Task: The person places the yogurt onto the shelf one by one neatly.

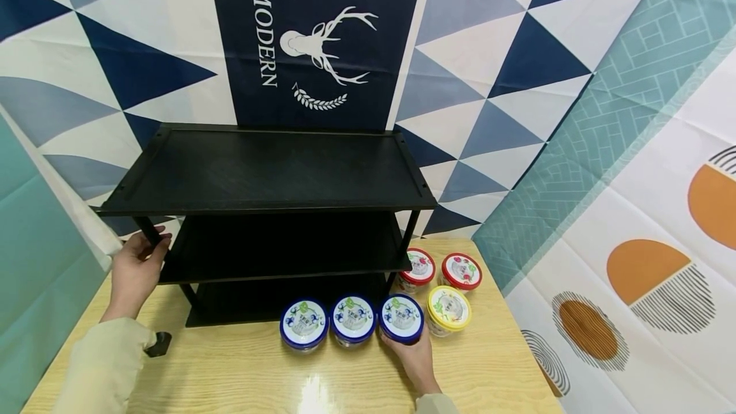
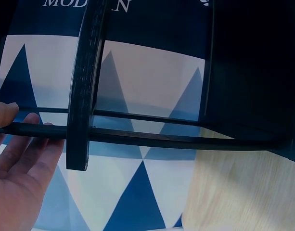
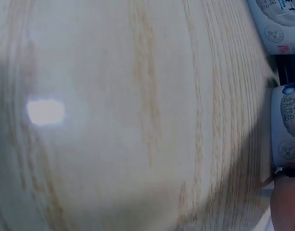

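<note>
A black three-tier shelf stands against the patterned wall. My left hand grips its left side near the post; in the left wrist view, thumb and fingers close round a thin black bar. My right hand holds a blue-lidded plastic cup low around its side, in front of the shelf's right end. To its left stand two more blue-lidded cups, a middle one and a left one. Part of a fingertip shows in the right wrist view beside printed cups.
Right of the held cup are a yellow-lidded cup and two red-lidded cups, one by the wall, one by the shelf's right post. A small black object shows by the left sleeve. All stand on a wooden table.
</note>
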Motion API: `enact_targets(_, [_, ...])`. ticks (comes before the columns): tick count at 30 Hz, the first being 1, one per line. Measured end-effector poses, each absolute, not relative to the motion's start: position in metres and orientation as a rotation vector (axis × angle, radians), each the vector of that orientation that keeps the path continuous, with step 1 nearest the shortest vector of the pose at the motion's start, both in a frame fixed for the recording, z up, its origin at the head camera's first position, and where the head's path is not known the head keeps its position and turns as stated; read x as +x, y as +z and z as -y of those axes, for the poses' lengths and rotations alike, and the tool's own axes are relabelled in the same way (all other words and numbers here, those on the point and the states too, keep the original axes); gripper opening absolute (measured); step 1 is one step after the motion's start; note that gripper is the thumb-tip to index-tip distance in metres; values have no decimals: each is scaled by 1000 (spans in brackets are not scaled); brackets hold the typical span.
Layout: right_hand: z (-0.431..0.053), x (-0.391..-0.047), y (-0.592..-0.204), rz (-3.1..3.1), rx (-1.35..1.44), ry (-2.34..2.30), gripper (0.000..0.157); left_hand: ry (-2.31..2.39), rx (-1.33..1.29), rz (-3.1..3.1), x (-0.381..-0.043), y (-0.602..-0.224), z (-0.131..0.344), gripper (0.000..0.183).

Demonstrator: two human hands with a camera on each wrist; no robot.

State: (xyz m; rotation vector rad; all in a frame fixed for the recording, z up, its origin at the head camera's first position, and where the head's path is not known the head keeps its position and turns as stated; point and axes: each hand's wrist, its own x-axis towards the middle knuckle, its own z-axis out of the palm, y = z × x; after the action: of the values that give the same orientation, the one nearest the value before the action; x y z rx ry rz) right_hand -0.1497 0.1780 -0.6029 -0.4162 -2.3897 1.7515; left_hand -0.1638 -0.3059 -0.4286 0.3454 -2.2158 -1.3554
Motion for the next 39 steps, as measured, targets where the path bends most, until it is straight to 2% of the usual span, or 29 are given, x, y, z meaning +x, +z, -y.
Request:
enact_targets(5, [-179, -150, -604, 2381, -401, 1759, 103, -1340, 342, 2213, -164, -429, 305, 18])
enact_targets(12, [-180, -149, -605, 2343, -368, 1776, 101, -1333, 346, 2222, -165, -430, 305, 28])
enact_targets(16, [-180, -146, -603, 2329, -339, 1775, 100, -1336, 346, 2227, -165, -431, 306, 23])
enact_targets(25, [-182, -144, -588, 2321, -305, 1837, 105, -1320, 319, 2233, -165, -432, 307, 25])
enact_targets(27, [-180, -142, -576, 2316, -309, 1868, 104, -1314, 318, 2250, -165, -431, 307, 29])
enact_targets(35, [-183, -146, -573, 2312, -255, 1811, 101, -1319, 332, 2278, -163, -430, 308, 36])
enact_targets(39, [-183, -145, -566, 2308, -229, 1824, 101, -1322, 336, 2281, -162, -430, 308, 34])
